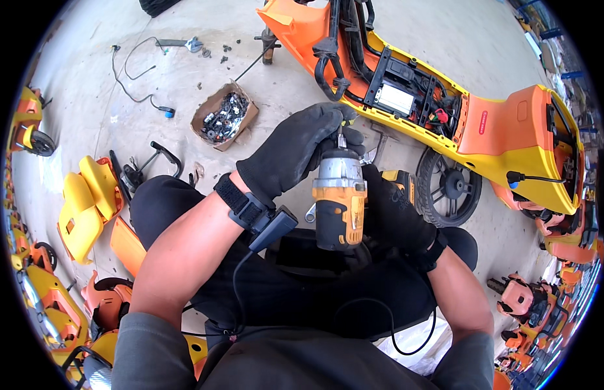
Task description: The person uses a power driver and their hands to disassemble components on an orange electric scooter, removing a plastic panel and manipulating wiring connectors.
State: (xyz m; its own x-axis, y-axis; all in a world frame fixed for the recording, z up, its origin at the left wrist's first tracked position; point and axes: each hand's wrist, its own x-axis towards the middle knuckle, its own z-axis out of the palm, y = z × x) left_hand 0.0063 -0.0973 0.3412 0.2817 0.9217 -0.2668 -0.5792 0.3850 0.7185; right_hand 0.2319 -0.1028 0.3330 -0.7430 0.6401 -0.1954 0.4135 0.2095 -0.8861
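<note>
A yellow and black cordless impact driver (341,208) is upright in front of me, its chuck pointing away. My right hand (396,211), in a black glove, is closed around its grip, mostly behind the driver's body. My left hand (292,146), also gloved, is at the driver's front end. Its fingers are pinched together around the tip of the bit (341,138); a small yellowish spot shows between them, too small to name. Just beyond both hands stands an orange and yellow scooter body (468,159) with its centre compartment uncovered, showing wires and a white-labelled box.
An open cardboard box (250,117) of screws and small parts sits on the floor at the far left. Near it lie a black cable (129,84) and loose bits. Yellow body panels (87,208) lie to my left. A black wheel (450,185) is under the scooter. More scooters line both sides.
</note>
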